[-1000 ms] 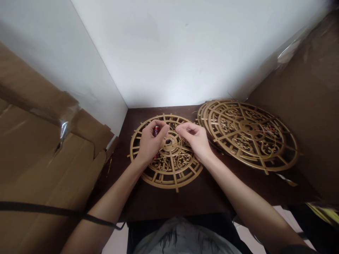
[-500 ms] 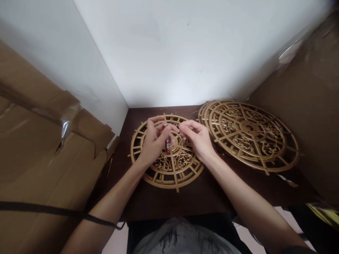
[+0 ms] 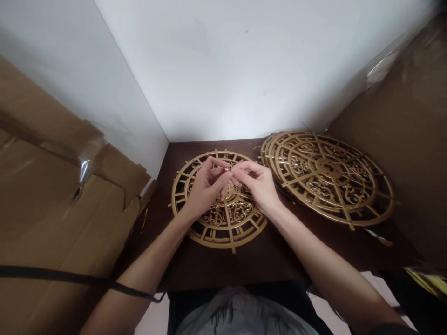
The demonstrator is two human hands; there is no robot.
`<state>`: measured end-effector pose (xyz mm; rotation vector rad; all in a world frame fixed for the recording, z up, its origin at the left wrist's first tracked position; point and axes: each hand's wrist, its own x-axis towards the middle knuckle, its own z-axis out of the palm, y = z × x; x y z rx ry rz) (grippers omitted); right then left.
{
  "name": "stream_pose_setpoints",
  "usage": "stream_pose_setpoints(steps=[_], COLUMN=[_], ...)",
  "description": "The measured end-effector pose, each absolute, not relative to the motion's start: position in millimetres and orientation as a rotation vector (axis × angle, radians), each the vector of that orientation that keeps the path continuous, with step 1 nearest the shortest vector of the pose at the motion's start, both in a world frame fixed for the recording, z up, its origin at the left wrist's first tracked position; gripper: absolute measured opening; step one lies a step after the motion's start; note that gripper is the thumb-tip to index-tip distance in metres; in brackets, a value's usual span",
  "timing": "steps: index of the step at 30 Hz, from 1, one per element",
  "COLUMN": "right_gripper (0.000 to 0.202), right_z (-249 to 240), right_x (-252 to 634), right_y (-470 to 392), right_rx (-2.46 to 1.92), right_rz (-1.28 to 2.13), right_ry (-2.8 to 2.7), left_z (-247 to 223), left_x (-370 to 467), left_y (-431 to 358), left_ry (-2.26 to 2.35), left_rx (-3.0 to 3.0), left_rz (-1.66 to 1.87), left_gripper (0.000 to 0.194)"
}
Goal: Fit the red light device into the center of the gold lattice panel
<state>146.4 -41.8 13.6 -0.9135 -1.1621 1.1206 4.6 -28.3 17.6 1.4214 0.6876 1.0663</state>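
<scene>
My left hand point(image 3: 206, 188) is closed around a small red cylinder with a silvery end point(image 3: 227, 169), perhaps a battery; the fingers hide most of it. My right hand point(image 3: 256, 181) pinches close against that silvery end, with thumb and forefinger together. Whatever lies in this pinch is too small to make out. Both hands hover over the middle of a round gold openwork panel point(image 3: 233, 239) with scrollwork and spokes, which lies flat on the dark table point(image 3: 195, 274).
To the right, several similar gold panels point(image 3: 316, 214) are stacked, with thin coloured wires on the top one. A small brush-like tool point(image 3: 380, 238) lies beside them. Cardboard point(image 3: 52, 223) stands at the left, a white wall point(image 3: 240, 70) behind. A black cord point(image 3: 70, 277) crosses the lower left.
My right hand has moved left, so its fingertips meet those of my left hand. The red cylinder has turned in my left hand, and less of it shows.
</scene>
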Motion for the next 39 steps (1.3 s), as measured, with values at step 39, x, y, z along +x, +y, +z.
stream_pose_setpoints(steps=[39], right_gripper=[0.007], right_z=[11.7], right_x=[145.9], right_y=[-41.5], right_rx=[-0.855], right_rz=[1.132], right_ry=[-1.133], left_z=[20.9], left_x=[4.7], left_y=[-29.8], left_ry=[0.661], left_rx=[1.466], left_rz=[1.067], left_gripper=[0.015])
